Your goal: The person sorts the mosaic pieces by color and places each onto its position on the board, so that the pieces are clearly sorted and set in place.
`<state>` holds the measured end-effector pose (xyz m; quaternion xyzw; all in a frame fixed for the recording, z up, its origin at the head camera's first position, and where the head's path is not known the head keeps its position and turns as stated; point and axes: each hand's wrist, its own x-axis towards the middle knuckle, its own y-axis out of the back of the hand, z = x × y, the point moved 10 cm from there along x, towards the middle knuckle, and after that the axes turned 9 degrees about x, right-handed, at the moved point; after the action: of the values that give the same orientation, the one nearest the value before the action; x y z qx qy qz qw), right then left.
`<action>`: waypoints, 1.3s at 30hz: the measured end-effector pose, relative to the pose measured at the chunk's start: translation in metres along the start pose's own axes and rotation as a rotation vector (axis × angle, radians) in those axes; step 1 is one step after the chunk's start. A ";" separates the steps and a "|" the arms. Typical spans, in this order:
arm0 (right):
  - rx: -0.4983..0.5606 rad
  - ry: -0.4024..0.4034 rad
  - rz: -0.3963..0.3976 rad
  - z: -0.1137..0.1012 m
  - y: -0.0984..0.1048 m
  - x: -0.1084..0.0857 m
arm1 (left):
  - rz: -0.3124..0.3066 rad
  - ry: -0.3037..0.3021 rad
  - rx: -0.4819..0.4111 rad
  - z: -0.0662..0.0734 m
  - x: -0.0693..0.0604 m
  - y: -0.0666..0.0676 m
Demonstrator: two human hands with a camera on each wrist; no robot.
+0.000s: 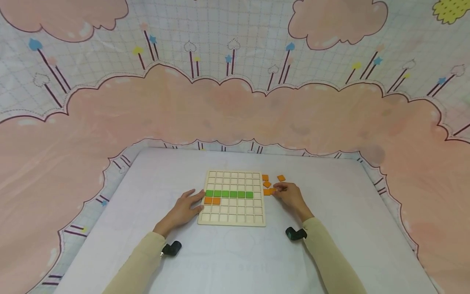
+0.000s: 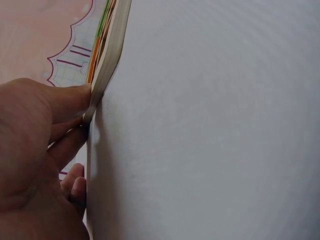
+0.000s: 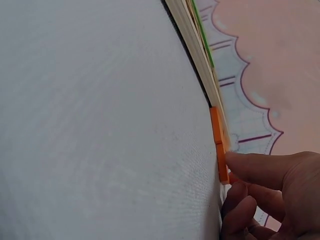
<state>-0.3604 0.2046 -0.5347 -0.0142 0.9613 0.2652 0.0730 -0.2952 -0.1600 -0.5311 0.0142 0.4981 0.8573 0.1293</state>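
A pale wooden grid board [image 1: 232, 220] lies on the white table. A row of several green tiles [image 1: 225, 194] crosses its middle, and two orange tiles [image 1: 212, 201] sit in the row just below, at the left. My left hand [image 1: 182, 210] rests against the board's left edge, thumb and fingertips touching it. Off the board's right side, my right hand [image 1: 291, 196] pinches an orange tile [image 3: 223, 164] with thumb and index finger, low at the table. That tile adjoins another orange tile [image 3: 215, 125] beside the board. Part of the pinched tile is hidden by the fingers.
Other loose orange tiles lie right of the board: one near its upper right corner [image 1: 265, 177], a turned one [image 1: 267, 184] below, and one farther right [image 1: 281, 178]. A patterned cloth backdrop [image 1: 235, 110] rises behind the table. Small dark devices [image 1: 295, 234] sit at both wrists.
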 end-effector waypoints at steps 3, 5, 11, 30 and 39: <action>-0.018 0.009 0.003 0.000 -0.001 0.000 | -0.002 0.009 0.003 -0.001 -0.001 0.000; -0.027 0.013 0.008 0.000 0.000 0.000 | -0.003 0.012 0.004 -0.002 -0.001 0.000; -0.013 0.012 0.026 -0.003 0.001 -0.001 | -0.004 0.011 0.006 -0.005 0.001 -0.002; 0.044 0.024 0.081 -0.012 0.009 -0.008 | 0.006 0.000 -0.001 -0.001 0.001 0.001; 0.079 0.038 0.059 -0.026 0.004 -0.016 | -0.002 0.011 -0.006 -0.003 0.000 -0.001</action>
<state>-0.3479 0.1949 -0.5082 0.0119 0.9723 0.2287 0.0476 -0.2954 -0.1620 -0.5331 0.0084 0.4964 0.8586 0.1276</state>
